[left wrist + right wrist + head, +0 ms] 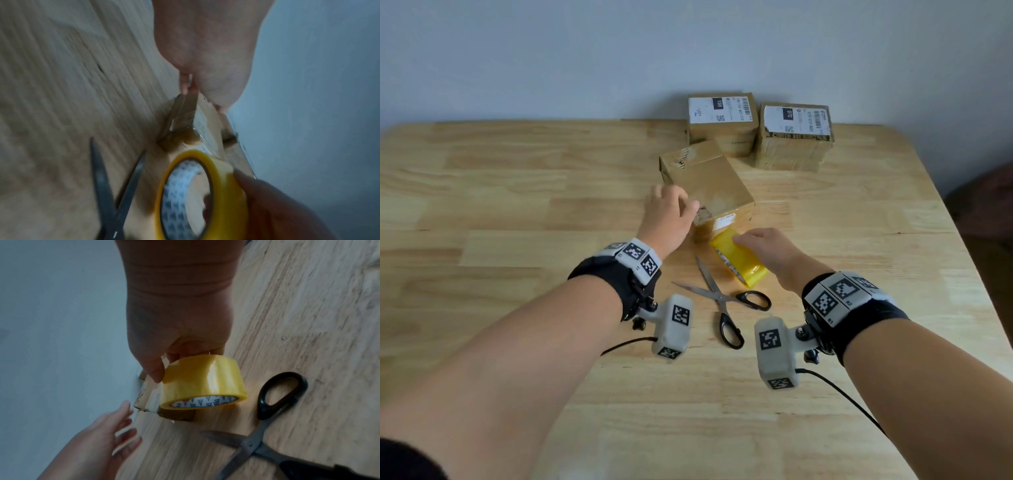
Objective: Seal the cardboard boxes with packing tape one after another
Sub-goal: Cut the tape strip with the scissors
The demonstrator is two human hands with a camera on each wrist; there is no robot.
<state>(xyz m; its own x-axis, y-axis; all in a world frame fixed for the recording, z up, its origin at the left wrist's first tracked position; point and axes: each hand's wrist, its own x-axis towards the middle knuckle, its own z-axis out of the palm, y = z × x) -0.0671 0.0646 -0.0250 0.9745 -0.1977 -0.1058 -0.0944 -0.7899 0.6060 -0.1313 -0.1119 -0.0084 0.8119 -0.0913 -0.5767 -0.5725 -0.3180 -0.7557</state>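
A brown cardboard box (712,181) lies at an angle on the wooden table (517,205), a white label on its near side. My left hand (671,212) reaches its near left corner with fairly straight fingers (123,421); whether they touch the cardboard is not clear. My right hand (763,246) grips a roll of yellow packing tape (739,263) just in front of the box, thumb and fingers curled over its rim. The right wrist view shows the tape roll (201,378) held above the box's (144,400) near corner. No loose strip of tape shows.
Open scissors (722,301) with black handles lie on the table right behind the roll, between my wrists. Two more cardboard boxes (722,120) (794,137) with white shipping labels stand at the back against the wall. Bare wood extends to the left.
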